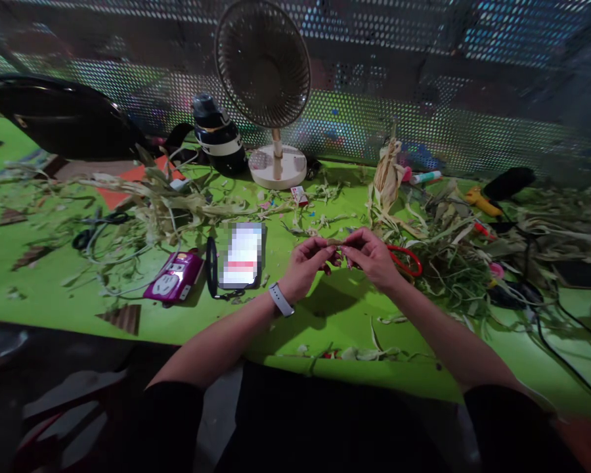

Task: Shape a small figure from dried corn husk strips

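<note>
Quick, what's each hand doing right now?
Left hand: closed, pinching a small brownish piece.
Right hand: closed, apparently pinching the same piece from the other side.

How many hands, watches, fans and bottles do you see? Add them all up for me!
Hands: 2, the left hand and the right hand
Watch: 1
Fan: 1
Bottle: 1
Total: 5
</note>
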A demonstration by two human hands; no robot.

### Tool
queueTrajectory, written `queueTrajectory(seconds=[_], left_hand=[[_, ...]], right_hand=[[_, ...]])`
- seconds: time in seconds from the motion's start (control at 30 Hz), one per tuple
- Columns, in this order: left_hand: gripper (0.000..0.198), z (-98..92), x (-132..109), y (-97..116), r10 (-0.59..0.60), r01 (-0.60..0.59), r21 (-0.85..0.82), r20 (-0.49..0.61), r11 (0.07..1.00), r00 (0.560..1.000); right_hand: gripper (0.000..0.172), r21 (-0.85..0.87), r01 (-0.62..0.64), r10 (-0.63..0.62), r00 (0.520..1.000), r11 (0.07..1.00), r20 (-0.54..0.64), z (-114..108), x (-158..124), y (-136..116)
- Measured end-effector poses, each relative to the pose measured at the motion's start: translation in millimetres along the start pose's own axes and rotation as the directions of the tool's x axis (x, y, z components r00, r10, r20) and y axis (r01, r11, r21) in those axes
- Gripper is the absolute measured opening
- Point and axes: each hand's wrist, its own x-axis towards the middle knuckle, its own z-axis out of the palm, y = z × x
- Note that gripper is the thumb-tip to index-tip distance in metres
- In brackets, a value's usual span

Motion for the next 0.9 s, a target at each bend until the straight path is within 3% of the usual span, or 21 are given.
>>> queueTrajectory(seconds=[0.13, 0.33, 0.57, 0.7, 0.9], left_hand=[[0.029, 0.3, -0.2, -1.3, -0.074, 0.071, -0.104, -0.025, 0.992, 0.997], [0.031, 1.1, -1.7, -5.4, -0.133, 0.136, -0.169, 0.031, 0.976, 0.991], [0.036, 0.2, -2.5, -7.3, 0.034, -0.036, 0.024, 0.092, 0.999, 0.995], [0.037, -0.2, -1.9, -6.2, 0.087, -0.094, 0.11, 0.068, 0.989, 0.994], [0.038, -0.2, 0.0, -8.2, 0.086, -0.086, 0.045, -0.003, 0.995, 0.996]], right_hand=[[0.024, 0.046, -0.044, 0.044, 0.999, 0.998, -0.013, 3.4, -1.3, 2.2], [0.023, 0.145, -0.142, 0.155, 0.984, 0.979, -0.083, 6.3, -0.4, 2.1], [0.019, 0.29, -0.315, 0.329, 0.944, 0.904, -0.002, 2.9, 0.6, -4.8], [0.021, 0.252, -0.273, 0.288, 0.957, 0.928, -0.025, 5.3, -1.8, -3.1], [0.03, 0.028, -0.087, 0.088, 0.996, 0.996, -0.02, 5.4, -2.7, 1.4]])
